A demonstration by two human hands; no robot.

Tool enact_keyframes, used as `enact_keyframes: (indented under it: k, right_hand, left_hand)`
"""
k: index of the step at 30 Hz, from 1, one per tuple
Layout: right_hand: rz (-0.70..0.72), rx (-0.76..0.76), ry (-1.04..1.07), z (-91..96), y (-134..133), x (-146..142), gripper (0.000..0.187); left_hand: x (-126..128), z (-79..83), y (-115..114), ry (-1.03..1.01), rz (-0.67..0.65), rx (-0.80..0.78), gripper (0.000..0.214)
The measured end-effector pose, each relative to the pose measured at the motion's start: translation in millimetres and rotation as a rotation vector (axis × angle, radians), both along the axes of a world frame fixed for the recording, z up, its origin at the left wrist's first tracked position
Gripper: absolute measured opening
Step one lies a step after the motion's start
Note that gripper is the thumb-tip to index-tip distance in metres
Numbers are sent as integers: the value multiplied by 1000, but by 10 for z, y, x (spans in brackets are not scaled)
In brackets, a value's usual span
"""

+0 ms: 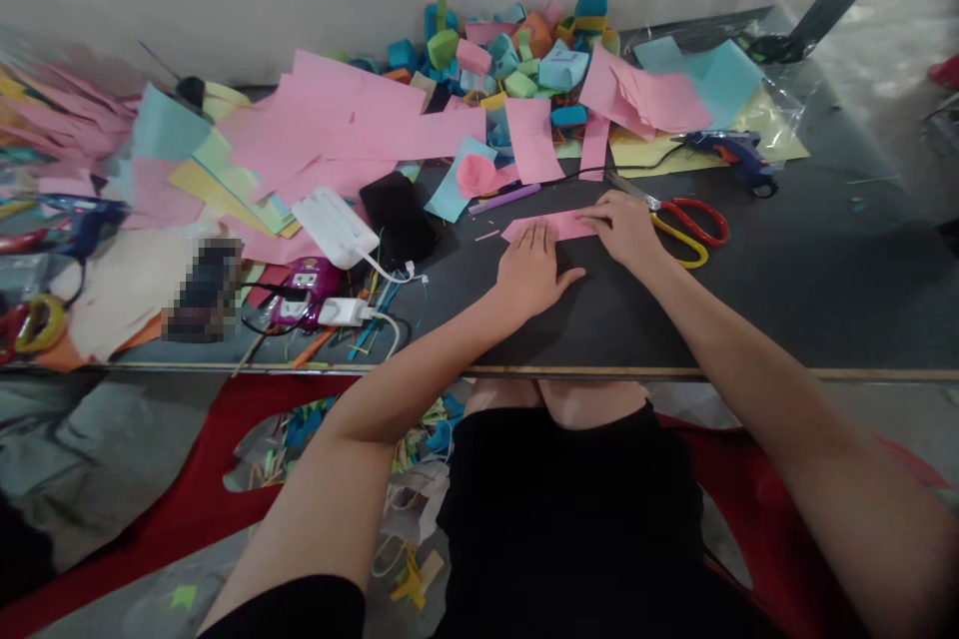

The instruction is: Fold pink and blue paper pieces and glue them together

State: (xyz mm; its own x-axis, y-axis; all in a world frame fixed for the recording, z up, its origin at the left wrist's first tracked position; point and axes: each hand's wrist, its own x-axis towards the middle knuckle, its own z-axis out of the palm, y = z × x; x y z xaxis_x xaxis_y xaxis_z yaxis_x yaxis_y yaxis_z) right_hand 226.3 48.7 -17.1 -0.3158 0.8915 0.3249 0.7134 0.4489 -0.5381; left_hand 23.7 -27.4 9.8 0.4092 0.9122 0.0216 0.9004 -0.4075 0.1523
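The pink strip [567,226] lies on the dark table [809,290], its long axis running left to right across the person's front. The left hand [530,270] presses its left part, open, thumb spread; the right hand's [627,228] fingertips touch the right end, though I can't tell if they pinch. Scissors [663,207] sit just right of that hand.

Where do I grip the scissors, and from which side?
Probably by the red loop of the scissors, coming from the right: both loops point that way, spread apart, while the blades lie beyond the right hand.
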Motion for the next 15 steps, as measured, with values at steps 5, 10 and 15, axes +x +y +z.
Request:
enact_keyframes:
  k: [5,10,15]
  right_hand:
    - [-20,-23,-3,9,7,0,25]
    - [-22,-54,-9,34,25,9,27]
    - [-37,-76,-39,60,16,-4,26]
  left_hand:
    - [-23,21,-10,-8,-12,41,78]
    - [-11,-20,-15,-22,24,44,73]
    - [4,11,-25,-18,39,16,74]
